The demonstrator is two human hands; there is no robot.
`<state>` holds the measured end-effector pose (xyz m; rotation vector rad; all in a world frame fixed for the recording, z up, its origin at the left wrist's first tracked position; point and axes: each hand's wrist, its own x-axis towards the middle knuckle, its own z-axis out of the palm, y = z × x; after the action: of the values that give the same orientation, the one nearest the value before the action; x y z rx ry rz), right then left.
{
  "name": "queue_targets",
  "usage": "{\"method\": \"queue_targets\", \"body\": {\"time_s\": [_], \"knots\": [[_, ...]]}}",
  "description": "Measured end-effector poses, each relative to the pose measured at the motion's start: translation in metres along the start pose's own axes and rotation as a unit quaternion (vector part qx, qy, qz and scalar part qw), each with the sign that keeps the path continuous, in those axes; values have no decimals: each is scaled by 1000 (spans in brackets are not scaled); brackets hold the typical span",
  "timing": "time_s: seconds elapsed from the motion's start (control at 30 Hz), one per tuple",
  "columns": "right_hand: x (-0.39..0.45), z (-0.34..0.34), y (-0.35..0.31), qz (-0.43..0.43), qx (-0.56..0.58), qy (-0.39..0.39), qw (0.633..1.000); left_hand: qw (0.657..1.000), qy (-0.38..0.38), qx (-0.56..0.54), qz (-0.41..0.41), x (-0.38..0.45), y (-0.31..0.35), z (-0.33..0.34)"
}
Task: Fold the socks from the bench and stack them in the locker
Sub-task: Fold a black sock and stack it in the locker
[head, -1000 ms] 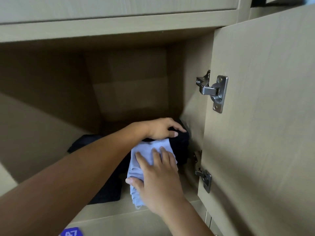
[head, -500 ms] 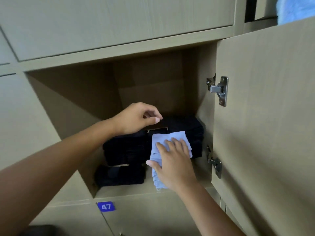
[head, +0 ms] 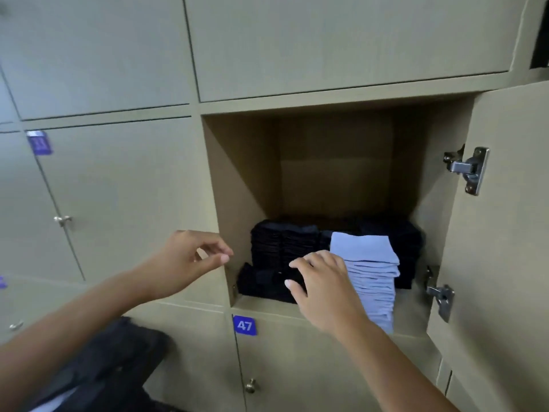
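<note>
An open locker (head: 243,179) holds a tall stack of folded light-blue socks (head: 371,275) at the front right of its floor. Folded black socks (head: 282,245) are piled to the left and behind it. My right hand (head: 323,289) hovers in front of the opening, just left of the blue stack, fingers loosely spread and holding nothing. My left hand (head: 190,260) is outside the locker at its left edge, fingers loosely curled with thumb near forefinger, empty.
The locker door (head: 502,263) stands open at the right with two metal hinges (head: 469,169). Closed lockers surround it, one below labelled 47 (head: 244,325) with a small knob (head: 250,385). A dark garment or bag (head: 113,364) lies at lower left.
Both hands have pulled back out of the locker. My right hand has lifted off the blue stack, and my left has left the black socks. The view has backed away.
</note>
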<state>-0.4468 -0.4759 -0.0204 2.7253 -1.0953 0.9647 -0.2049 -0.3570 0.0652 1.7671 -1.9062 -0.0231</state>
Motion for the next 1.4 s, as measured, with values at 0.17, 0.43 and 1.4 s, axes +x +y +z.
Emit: {"method": "queue_targets", "body": {"time_s": [0.17, 0.43, 1.4], "knots": [[-7, 9, -30, -57, 47, -86, 994, 997, 4, 20, -72, -53, -43, 7], [-7, 34, -70, -94, 66, -173, 978, 980, -8, 81, -181, -113, -126, -2], [10, 101, -135, -113, 103, -318, 936, 933, -166, 191, -255, -171, -262, 40]]}}
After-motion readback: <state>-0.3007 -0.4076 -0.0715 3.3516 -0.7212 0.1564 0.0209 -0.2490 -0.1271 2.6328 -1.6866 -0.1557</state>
